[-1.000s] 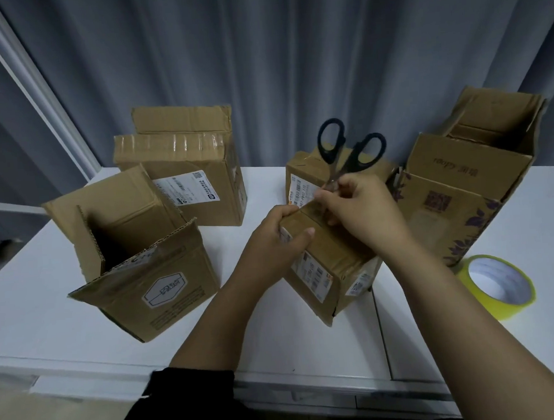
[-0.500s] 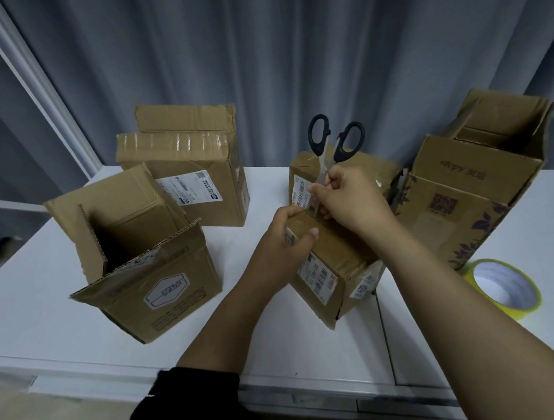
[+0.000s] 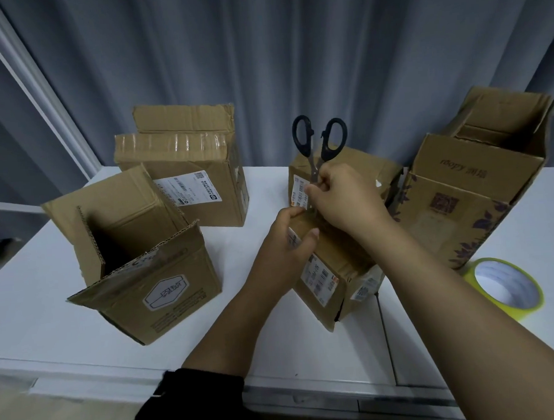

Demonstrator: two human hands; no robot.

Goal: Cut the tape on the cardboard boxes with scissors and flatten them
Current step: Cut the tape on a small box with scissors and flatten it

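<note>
A small brown cardboard box [image 3: 329,282] with white shipping labels stands tilted at the table's middle. My left hand [image 3: 285,241] grips its upper left edge. My right hand [image 3: 342,203] holds black-handled scissors [image 3: 318,143] by the blades, handles pointing up, the blade tips down at the box top and hidden behind my fingers. Directly behind stands another small box [image 3: 357,170].
An open box [image 3: 143,258] lies tipped at the left, a taped box [image 3: 187,169] stands behind it, and a tall open box [image 3: 467,183] stands at the right. A roll of yellow tape [image 3: 506,286] lies near the right edge of the white table [image 3: 43,302]. Grey curtains hang behind.
My right hand has turned the scissors from leaning right to nearly upright, and the handles have come closer together. My left hand keeps its grip on the box.
</note>
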